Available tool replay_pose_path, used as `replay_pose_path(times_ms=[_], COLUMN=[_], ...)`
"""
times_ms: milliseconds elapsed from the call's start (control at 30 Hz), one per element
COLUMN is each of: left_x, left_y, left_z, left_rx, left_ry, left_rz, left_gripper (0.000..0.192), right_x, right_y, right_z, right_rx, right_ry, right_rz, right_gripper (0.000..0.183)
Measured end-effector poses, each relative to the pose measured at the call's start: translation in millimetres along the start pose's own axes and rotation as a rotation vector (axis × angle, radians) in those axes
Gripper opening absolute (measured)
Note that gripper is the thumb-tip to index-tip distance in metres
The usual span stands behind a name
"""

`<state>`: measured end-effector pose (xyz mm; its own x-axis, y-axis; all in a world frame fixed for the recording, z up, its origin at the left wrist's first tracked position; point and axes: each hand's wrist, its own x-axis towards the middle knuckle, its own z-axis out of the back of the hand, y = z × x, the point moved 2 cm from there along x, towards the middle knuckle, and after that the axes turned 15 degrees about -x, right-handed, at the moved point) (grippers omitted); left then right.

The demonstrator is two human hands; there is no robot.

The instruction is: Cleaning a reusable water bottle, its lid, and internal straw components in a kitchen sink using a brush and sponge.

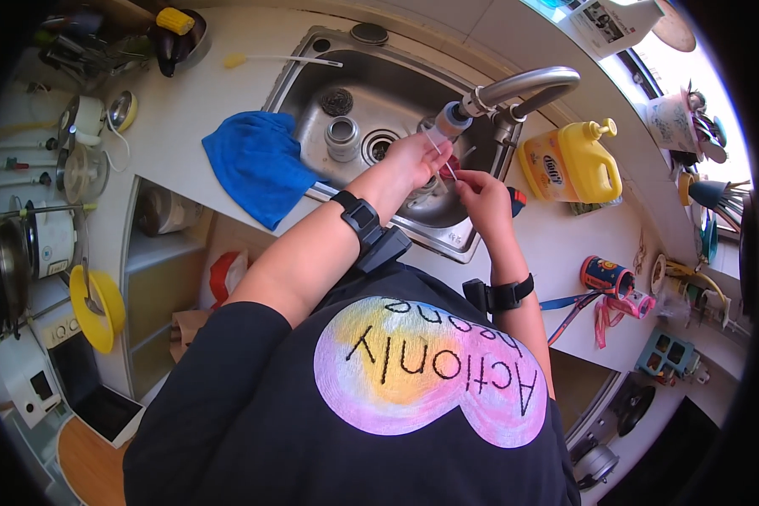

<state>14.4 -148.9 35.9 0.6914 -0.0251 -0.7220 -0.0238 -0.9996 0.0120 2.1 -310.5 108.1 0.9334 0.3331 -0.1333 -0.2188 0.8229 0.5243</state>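
Observation:
My left hand (411, 157) is palm up under the clear faucet nozzle (453, 120), over the stainless steel sink (367, 76). A thin white stick, perhaps a straw or narrow brush, lies across its fingers. Pinched in the fingertips of my right hand (482, 195) is the lower end of that thin white stick (450, 169). Beneath the hands, a red item (450, 166) and other partly hidden pieces lie in the basin. An open metal cup or bottle (342, 139) stands left of the drain (379, 147), with a dark scouring pad (337, 101) behind it.
A blue cloth (256, 164) hangs over the counter's front edge beside the sink. A long-handled sponge brush (234, 60) lies at the back left, its handle reaching over the rim. Right of the sink stands a yellow detergent jug (569, 164). The curved metal faucet (531, 79) arches above the basin.

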Motion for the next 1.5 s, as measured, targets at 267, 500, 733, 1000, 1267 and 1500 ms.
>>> replay_pose_path(times_ms=[267, 500, 733, 1000, 1267, 1500], left_x=[9.7, 28.0, 23.7, 24.0, 28.0, 6.6], left_y=[-21.2, -23.2, -11.9, 5.7, 4.9, 15.4], left_z=[11.8, 15.9, 16.0, 6.7, 2.5, -13.0], left_rx=[0.161, -0.129, -0.183, -0.172, -0.223, 0.027], left_ry=[-0.342, -0.324, -0.392, -0.33, -0.295, -0.289], left_rz=[0.029, 0.111, 0.06, 0.103, 0.091, -0.07], left_gripper=[0.032, 0.03, 0.04, 0.048, 0.042, 0.038], right_x=[-7.1, -32.6, -37.2, -40.5, -40.8, -37.9], right_y=[-49.6, -51.7, -40.3, -33.7, -38.3, -40.3], right_z=[-11.7, -11.5, -4.8, -2.9, -0.3, -0.8], right_rx=[0.19, 0.263, 0.268, 0.243, 0.261, 0.307], right_ry=[-0.027, -0.041, -0.067, -0.058, -0.036, -0.003], right_rz=[-0.24, -0.242, -0.178, -0.165, -0.184, -0.22], right_gripper=[0.025, 0.025, 0.023, 0.022, 0.021, 0.023])
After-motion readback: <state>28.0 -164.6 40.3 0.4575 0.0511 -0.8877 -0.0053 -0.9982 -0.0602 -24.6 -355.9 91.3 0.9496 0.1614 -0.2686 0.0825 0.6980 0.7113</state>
